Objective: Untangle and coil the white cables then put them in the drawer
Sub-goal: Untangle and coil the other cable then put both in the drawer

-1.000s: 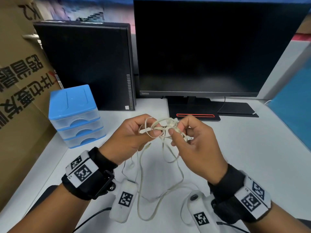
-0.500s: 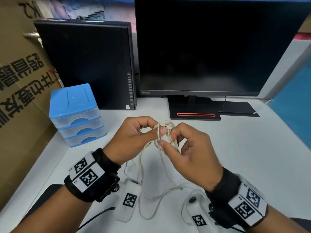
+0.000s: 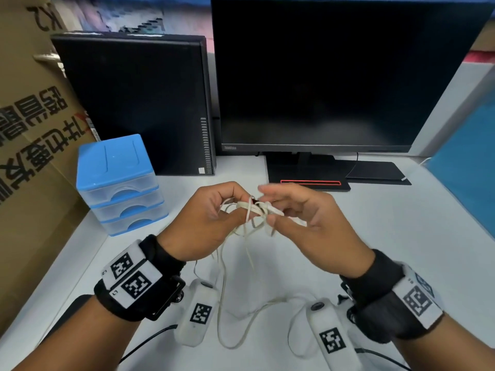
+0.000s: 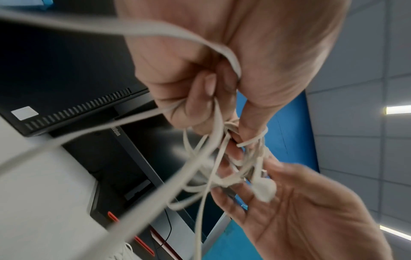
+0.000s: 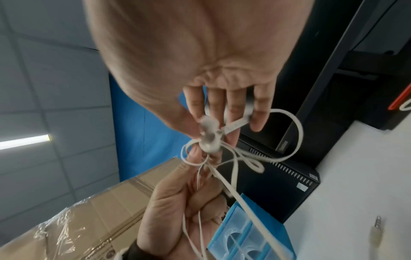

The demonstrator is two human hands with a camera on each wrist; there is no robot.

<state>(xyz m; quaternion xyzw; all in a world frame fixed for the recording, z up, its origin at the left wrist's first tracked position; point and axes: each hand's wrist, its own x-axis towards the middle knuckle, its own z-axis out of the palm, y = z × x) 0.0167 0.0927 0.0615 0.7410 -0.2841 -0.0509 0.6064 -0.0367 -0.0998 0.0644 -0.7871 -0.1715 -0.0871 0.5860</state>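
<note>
A tangle of thin white earphone cables (image 3: 254,210) hangs between my two hands above the white table (image 3: 388,223). My left hand (image 3: 241,207) has its fingers curled and pinches the knot from the left. My right hand (image 3: 270,207) meets it from the right, thumb under the strands and fingers stretched out and blurred. Long loops (image 3: 222,303) drop to the table between my wrists. In the right wrist view an earbud (image 5: 210,139) sits at my right fingertips, and the left hand (image 5: 184,193) grips strands below. The blue drawer unit (image 3: 117,183) stands at the left with all its drawers closed.
A black monitor (image 3: 321,76) on its stand (image 3: 308,178) and a black PC tower (image 3: 134,103) fill the back. A cardboard box (image 3: 26,156) leans at the left. A blue partition (image 3: 468,170) bounds the right. A jack plug (image 5: 375,230) lies on the table.
The hands stayed together at the knot. My right fingers have uncurled and now reach out over the tangle, and the strands between the hands have shifted.
</note>
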